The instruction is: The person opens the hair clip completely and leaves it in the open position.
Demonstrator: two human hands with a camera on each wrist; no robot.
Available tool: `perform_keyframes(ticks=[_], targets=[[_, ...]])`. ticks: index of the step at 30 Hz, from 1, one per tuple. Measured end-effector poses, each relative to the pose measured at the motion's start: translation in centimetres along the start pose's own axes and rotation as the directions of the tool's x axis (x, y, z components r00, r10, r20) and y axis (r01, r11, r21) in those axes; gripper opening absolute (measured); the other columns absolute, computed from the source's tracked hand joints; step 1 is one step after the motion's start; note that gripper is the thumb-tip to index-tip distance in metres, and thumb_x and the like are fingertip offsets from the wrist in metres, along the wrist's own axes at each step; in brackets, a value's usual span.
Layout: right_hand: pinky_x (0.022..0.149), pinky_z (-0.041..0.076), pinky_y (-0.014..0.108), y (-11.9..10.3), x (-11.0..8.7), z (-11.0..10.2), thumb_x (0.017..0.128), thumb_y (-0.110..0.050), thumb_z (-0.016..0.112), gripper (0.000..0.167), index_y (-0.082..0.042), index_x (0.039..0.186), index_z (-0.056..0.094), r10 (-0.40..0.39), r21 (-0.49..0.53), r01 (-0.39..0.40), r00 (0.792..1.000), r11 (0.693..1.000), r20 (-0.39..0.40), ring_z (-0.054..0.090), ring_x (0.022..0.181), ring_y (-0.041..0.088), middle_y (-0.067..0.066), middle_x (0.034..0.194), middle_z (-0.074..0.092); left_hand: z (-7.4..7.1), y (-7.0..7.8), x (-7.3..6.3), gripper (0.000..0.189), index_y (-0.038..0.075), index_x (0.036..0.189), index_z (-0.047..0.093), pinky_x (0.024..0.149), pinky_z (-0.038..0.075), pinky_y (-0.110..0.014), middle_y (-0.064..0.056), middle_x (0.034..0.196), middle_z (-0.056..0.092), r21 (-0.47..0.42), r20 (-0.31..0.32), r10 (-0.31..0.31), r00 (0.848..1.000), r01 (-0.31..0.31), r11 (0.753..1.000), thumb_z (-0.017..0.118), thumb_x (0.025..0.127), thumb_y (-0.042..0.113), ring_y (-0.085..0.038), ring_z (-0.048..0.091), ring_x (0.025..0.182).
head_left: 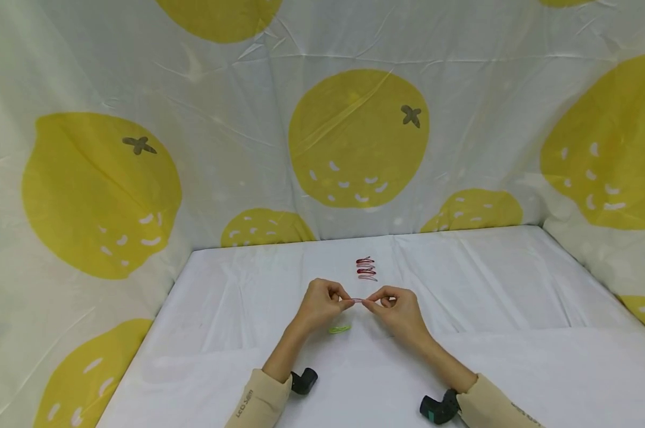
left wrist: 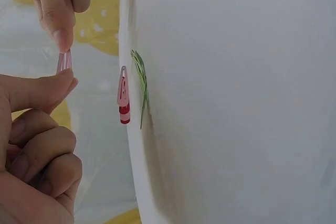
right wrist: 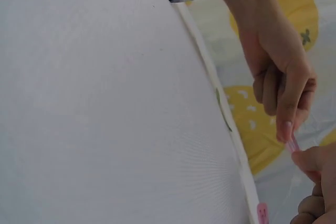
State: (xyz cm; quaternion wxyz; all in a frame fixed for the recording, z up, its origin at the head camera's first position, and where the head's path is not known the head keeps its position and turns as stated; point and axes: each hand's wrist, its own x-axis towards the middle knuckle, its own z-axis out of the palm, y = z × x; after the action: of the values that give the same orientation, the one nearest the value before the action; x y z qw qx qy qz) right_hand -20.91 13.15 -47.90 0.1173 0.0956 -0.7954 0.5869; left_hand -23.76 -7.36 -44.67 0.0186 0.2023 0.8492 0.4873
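A pink snap hair clip [head_left: 357,300] is stretched between both hands above the white table. My left hand [head_left: 324,303] pinches one end between thumb and forefinger, its other fingers curled in. The opposite end is in the pinch of my right hand [head_left: 399,312]. Seen from the left wrist, the pink clip [left wrist: 64,62] shows two thin parallel arms between the fingertips. Below the hands, nearer the body, a slim green loop-shaped item [head_left: 339,329] lies on the cloth. Beyond the hands, several red and pink hair clips [head_left: 366,271] form a column.
White cloth covers the table [head_left: 204,380], with creases running across it. Behind and at the sides hangs a curtain [head_left: 236,131] printed with large yellow lemons. Black wrist-worn devices [head_left: 304,381] stick out beside both beige sleeves [head_left: 260,398].
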Motion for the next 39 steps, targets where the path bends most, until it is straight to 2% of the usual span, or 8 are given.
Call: perform_keyframes(ticks=[5, 12, 17, 22, 39], targets=[[0.05, 0.024, 0.018, 0.1, 0.01, 0.01, 0.081, -0.02, 0.09, 0.012, -0.015, 0.077, 0.079, -0.01, -0.006, 0.01, 1.0, 1.0, -0.013, 0.024, 0.051, -0.002, -0.005, 0.054, 0.029, 0.11, 0.08, 0.01, 0.01, 0.0, 0.077, 0.08, 0.047, 0.023, -0.02, 0.007, 0.05, 0.038, 0.027, -0.008, -0.005, 1.0, 0.005, 1.0, 0.082, 0.086, 0.006, -0.005, 0.031, 0.049], [0.052, 0.025, 0.018, 0.4, 0.11, -0.16, 0.08, -0.021, 0.09, 0.009, -0.016, 0.082, 0.082, -0.032, -0.034, 0.031, 0.999, 0.999, -0.021, 0.026, 0.052, -0.002, -0.004, 0.055, 0.032, 0.01, -0.06, 0.01, 0.009, 0.001, 0.081, 0.081, 0.048, 0.023, -0.02, 0.007, 0.051, 0.037, 0.0, 0.023, 0.001, 1.0, -0.001, 1.0, 0.081, 0.088, 0.007, -0.005, 0.03, 0.05], [0.051, 0.027, 0.018, 0.41, 0.08, -0.24, 0.081, -0.018, 0.089, 0.015, -0.009, 0.093, 0.084, -0.066, -0.031, 0.065, 0.998, 0.997, -0.012, 0.03, 0.053, -0.001, -0.005, 0.056, 0.037, -0.02, -0.1, 0.03, 0.009, 0.001, 0.082, 0.081, 0.049, 0.023, -0.02, 0.008, 0.05, 0.035, -0.005, 0.033, 0.003, 0.999, -0.003, 1.0, 0.081, 0.088, 0.007, -0.005, 0.03, 0.05], [0.052, 0.03, 0.018, 0.36, 0.06, -0.24, 0.082, -0.016, 0.088, 0.018, -0.006, 0.095, 0.084, -0.104, -0.041, 0.103, 0.994, 0.994, -0.017, 0.034, 0.055, 0.001, -0.005, 0.057, 0.044, -0.04, -0.25, 0.07, 0.009, 0.0, 0.083, 0.082, 0.049, 0.023, -0.02, 0.007, 0.051, 0.036, -0.009, 0.039, 0.001, 0.999, -0.001, 1.0, 0.08, 0.088, 0.007, -0.005, 0.03, 0.05], [0.049, 0.028, 0.017, 0.19, 0.04, -0.23, 0.082, -0.013, 0.088, 0.019, -0.004, 0.098, 0.083, -0.073, -0.05, 0.072, 0.997, 0.996, -0.037, 0.033, 0.053, 0.0, -0.006, 0.056, 0.039, 0.01, -0.42, 0.17, 0.009, -0.001, 0.085, 0.082, 0.05, 0.025, -0.02, 0.006, 0.052, 0.037, -0.017, 0.034, 0.017, 0.999, -0.016, 1.0, 0.08, 0.089, 0.006, -0.007, 0.032, 0.052]])
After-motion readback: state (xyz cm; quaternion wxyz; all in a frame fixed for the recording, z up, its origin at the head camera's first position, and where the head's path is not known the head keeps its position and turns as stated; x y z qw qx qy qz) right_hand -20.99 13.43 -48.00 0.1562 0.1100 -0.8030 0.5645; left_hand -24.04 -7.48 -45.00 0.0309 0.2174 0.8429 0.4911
